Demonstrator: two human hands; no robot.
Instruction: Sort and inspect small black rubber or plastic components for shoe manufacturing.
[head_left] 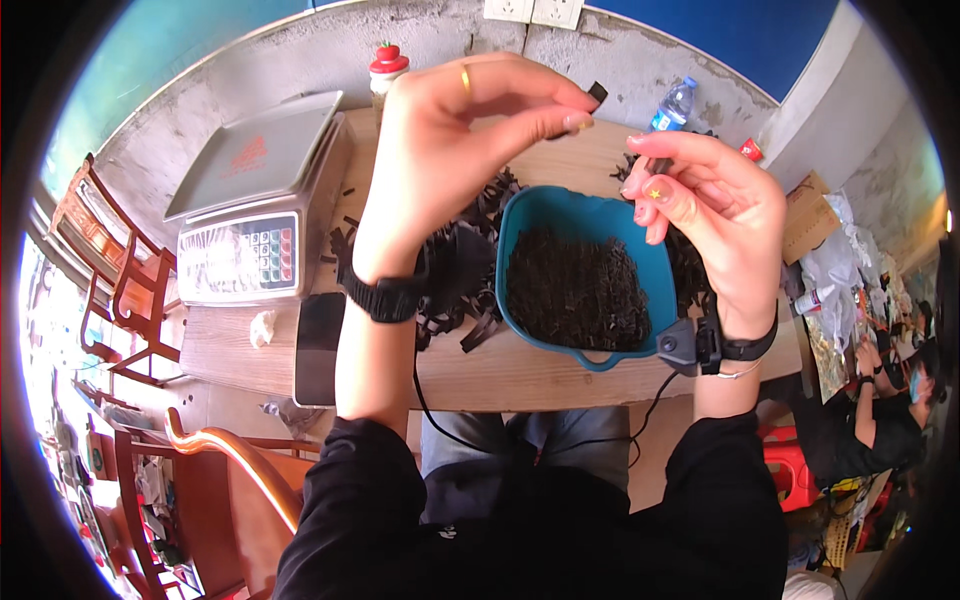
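My left hand (pixel 450 140) is raised above the table, thumb and fingers pinched on a small black strip (pixel 597 93) whose end sticks out past the fingertips. Opposite it, my right hand (pixel 725 205) is also closed, with a short dark piece (pixel 658 167) between thumb and forefinger. Its exact kind is hard to make out. Below and between the hands stands a teal plastic basin (pixel 512 300), its bottom covered with many short black strips (pixel 575 290). More loose black strips (pixel 483 325) lie in heaps on the table to either side of the basin.
A weighing scale (pixel 255 165) stands on the table at the left, with a dark flat slab (pixel 318 350) and crumpled tissue (pixel 262 328) nearer me. A red-capped bottle (pixel 388 62) and a water bottle (pixel 675 103) are at the back. Another person (pixel 870 425) sits at far right.
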